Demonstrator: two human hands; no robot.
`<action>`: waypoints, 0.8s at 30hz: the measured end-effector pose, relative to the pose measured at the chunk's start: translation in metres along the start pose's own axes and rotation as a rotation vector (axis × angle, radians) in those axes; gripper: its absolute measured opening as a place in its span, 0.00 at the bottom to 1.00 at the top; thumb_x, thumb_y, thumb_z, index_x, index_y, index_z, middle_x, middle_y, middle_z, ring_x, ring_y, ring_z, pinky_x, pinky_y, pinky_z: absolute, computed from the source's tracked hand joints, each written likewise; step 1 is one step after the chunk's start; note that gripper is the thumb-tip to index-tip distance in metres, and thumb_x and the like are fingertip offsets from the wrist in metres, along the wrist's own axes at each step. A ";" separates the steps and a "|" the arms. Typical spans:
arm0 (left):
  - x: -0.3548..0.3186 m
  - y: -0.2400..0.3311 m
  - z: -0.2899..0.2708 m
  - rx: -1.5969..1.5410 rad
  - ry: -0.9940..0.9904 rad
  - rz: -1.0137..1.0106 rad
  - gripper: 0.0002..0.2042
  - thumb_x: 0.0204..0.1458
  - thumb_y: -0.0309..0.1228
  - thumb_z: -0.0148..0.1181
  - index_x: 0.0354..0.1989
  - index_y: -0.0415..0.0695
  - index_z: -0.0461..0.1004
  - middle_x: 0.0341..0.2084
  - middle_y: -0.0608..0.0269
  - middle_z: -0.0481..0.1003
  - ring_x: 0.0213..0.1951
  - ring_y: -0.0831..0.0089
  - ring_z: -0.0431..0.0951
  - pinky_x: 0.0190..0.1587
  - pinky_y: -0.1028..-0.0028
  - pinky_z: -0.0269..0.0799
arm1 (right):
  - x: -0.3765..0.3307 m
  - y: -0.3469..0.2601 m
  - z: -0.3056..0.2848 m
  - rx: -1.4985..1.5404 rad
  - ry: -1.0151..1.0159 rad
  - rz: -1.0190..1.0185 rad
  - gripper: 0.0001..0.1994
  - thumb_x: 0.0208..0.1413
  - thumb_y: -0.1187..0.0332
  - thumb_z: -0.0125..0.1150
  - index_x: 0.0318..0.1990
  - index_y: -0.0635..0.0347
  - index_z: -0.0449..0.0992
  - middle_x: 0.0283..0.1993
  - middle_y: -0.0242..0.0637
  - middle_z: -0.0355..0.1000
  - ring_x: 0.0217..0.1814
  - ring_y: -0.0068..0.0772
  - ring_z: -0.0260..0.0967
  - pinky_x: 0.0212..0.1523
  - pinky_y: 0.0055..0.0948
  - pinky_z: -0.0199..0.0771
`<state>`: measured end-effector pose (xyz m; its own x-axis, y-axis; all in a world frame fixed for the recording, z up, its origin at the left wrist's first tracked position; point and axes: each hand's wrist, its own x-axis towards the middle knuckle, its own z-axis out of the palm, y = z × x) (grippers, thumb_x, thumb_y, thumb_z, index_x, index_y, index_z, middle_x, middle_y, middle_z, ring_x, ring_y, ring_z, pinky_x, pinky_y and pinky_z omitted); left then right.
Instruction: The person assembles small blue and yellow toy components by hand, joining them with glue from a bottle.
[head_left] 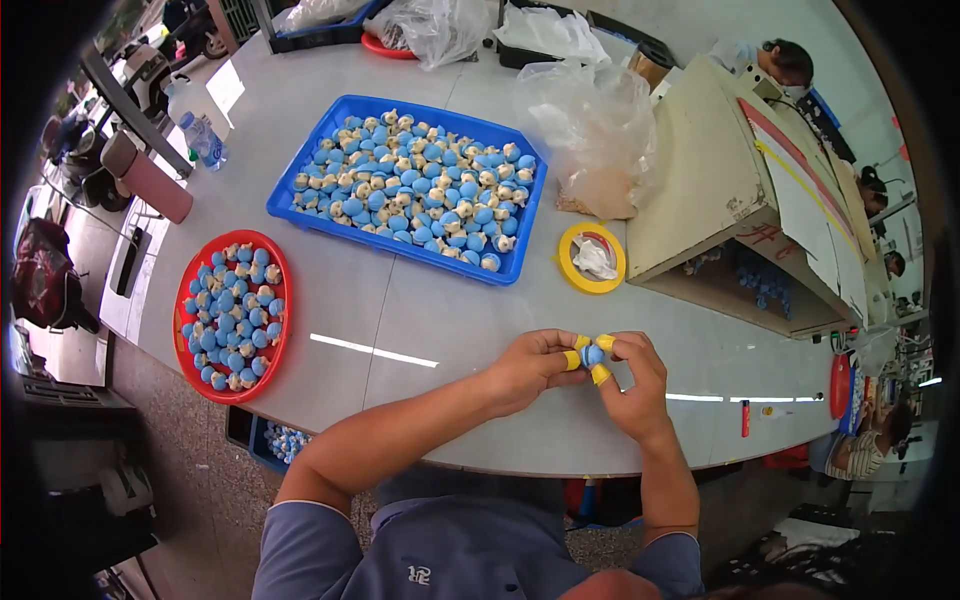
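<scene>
Between the fingertips of both hands sits a small blue-and-cream toy figure (593, 356), held just above the grey table near its front edge. My left hand (527, 373) pinches it from the left, with yellow covers on the fingertips that show. From the other side my right hand (640, 380) closes thumb and fingers on it, also with yellow fingertip covers. Fingers hide part of the figure, so its details cannot be made out. Many similar figures fill a blue rectangular tray (395, 251) beyond my hands. More of them lie in a round red tray (284, 330) to the left.
A roll of yellow tape (566, 262) lies beside a clear plastic bag (590, 120). The worn cream cabinet (680, 170) stands at the right. At the far left are a pink bottle (160, 185) and a water bottle (207, 143). A red lighter-like stick (745, 419) rests near the front edge.
</scene>
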<state>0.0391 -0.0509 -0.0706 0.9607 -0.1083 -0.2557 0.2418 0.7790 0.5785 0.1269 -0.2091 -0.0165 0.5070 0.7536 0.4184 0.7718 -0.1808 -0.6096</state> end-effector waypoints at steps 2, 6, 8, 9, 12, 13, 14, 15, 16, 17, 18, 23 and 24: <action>0.001 -0.001 0.000 -0.005 -0.003 0.003 0.12 0.58 0.25 0.50 0.50 0.36 0.68 0.44 0.61 0.71 0.47 0.73 0.73 0.53 0.71 0.72 | 0.000 0.001 0.000 -0.004 -0.011 -0.005 0.18 0.37 0.84 0.62 0.39 0.64 0.69 0.39 0.45 0.71 0.40 0.48 0.70 0.41 0.37 0.72; 0.000 -0.001 -0.001 -0.001 -0.020 0.016 0.11 0.58 0.26 0.52 0.48 0.37 0.69 0.44 0.62 0.71 0.47 0.74 0.73 0.53 0.72 0.72 | 0.000 0.000 0.001 -0.017 -0.023 0.007 0.18 0.37 0.84 0.62 0.39 0.65 0.69 0.39 0.46 0.71 0.41 0.49 0.69 0.41 0.38 0.72; 0.000 -0.002 -0.001 -0.010 -0.024 0.013 0.11 0.58 0.26 0.52 0.48 0.37 0.69 0.44 0.62 0.71 0.47 0.74 0.73 0.53 0.72 0.72 | 0.001 0.000 0.000 -0.022 -0.033 -0.007 0.18 0.37 0.85 0.60 0.40 0.65 0.69 0.39 0.45 0.71 0.39 0.45 0.69 0.39 0.34 0.71; 0.000 -0.002 -0.001 0.000 -0.026 0.019 0.11 0.58 0.26 0.52 0.48 0.37 0.69 0.43 0.62 0.71 0.47 0.74 0.73 0.52 0.72 0.72 | 0.001 0.000 0.000 -0.027 -0.038 -0.021 0.19 0.36 0.87 0.58 0.41 0.66 0.70 0.40 0.44 0.70 0.38 0.40 0.68 0.37 0.30 0.71; 0.001 -0.004 -0.002 0.010 -0.026 0.022 0.11 0.58 0.26 0.53 0.48 0.37 0.69 0.43 0.63 0.71 0.46 0.74 0.74 0.52 0.72 0.72 | 0.000 0.001 -0.001 -0.030 -0.035 -0.018 0.20 0.35 0.87 0.58 0.41 0.66 0.70 0.39 0.43 0.70 0.38 0.41 0.67 0.38 0.31 0.71; 0.001 -0.004 -0.002 0.010 -0.022 0.021 0.11 0.58 0.26 0.53 0.48 0.37 0.69 0.43 0.63 0.72 0.46 0.74 0.74 0.52 0.73 0.72 | 0.000 0.001 -0.001 -0.031 -0.035 -0.017 0.20 0.35 0.87 0.58 0.41 0.66 0.70 0.39 0.43 0.70 0.38 0.41 0.67 0.38 0.31 0.71; 0.002 -0.005 -0.003 0.010 -0.023 0.020 0.11 0.58 0.26 0.53 0.48 0.37 0.69 0.43 0.63 0.72 0.46 0.74 0.74 0.52 0.73 0.72 | -0.001 0.002 -0.001 -0.034 -0.042 -0.018 0.19 0.36 0.86 0.59 0.41 0.65 0.69 0.39 0.45 0.71 0.40 0.46 0.68 0.40 0.35 0.71; 0.002 -0.005 -0.003 0.025 -0.021 0.021 0.11 0.58 0.27 0.53 0.48 0.37 0.69 0.43 0.63 0.72 0.46 0.75 0.74 0.52 0.73 0.72 | -0.001 0.002 -0.001 -0.037 -0.048 -0.018 0.19 0.36 0.85 0.61 0.40 0.65 0.69 0.39 0.47 0.71 0.41 0.50 0.70 0.42 0.39 0.72; 0.002 -0.005 -0.003 0.040 -0.017 0.023 0.11 0.58 0.27 0.54 0.48 0.37 0.69 0.42 0.62 0.72 0.46 0.75 0.74 0.52 0.73 0.72 | 0.000 0.002 -0.002 -0.036 -0.048 -0.020 0.19 0.36 0.85 0.61 0.40 0.65 0.69 0.39 0.47 0.71 0.41 0.50 0.70 0.42 0.39 0.72; 0.002 -0.005 -0.003 0.041 -0.016 0.024 0.11 0.58 0.27 0.54 0.48 0.37 0.69 0.42 0.62 0.72 0.46 0.75 0.74 0.52 0.73 0.72 | 0.001 0.000 -0.002 -0.053 -0.052 -0.050 0.19 0.36 0.85 0.61 0.40 0.65 0.69 0.39 0.47 0.71 0.41 0.50 0.69 0.42 0.39 0.72; 0.001 -0.005 -0.002 0.043 -0.007 0.020 0.11 0.58 0.26 0.54 0.48 0.37 0.69 0.42 0.62 0.72 0.46 0.75 0.74 0.52 0.73 0.72 | 0.002 0.000 -0.002 -0.069 -0.056 -0.082 0.19 0.36 0.85 0.61 0.40 0.65 0.69 0.39 0.47 0.71 0.41 0.50 0.69 0.42 0.39 0.72; 0.000 -0.005 0.000 0.066 0.013 0.020 0.12 0.56 0.25 0.55 0.48 0.36 0.69 0.42 0.61 0.72 0.45 0.75 0.74 0.51 0.73 0.73 | -0.001 0.002 -0.002 -0.034 -0.049 -0.035 0.19 0.35 0.86 0.60 0.40 0.65 0.71 0.39 0.44 0.71 0.40 0.43 0.69 0.41 0.32 0.71; 0.001 -0.008 -0.002 0.074 0.000 0.043 0.12 0.56 0.25 0.55 0.48 0.36 0.69 0.42 0.61 0.72 0.45 0.74 0.75 0.52 0.73 0.73 | -0.002 0.001 -0.002 -0.011 -0.051 0.012 0.19 0.36 0.86 0.60 0.40 0.65 0.71 0.39 0.44 0.71 0.40 0.42 0.69 0.42 0.32 0.71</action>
<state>0.0378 -0.0557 -0.0765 0.9703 -0.0760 -0.2295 0.2101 0.7350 0.6447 0.1279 -0.2120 -0.0164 0.4965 0.7825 0.3758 0.7698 -0.1967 -0.6072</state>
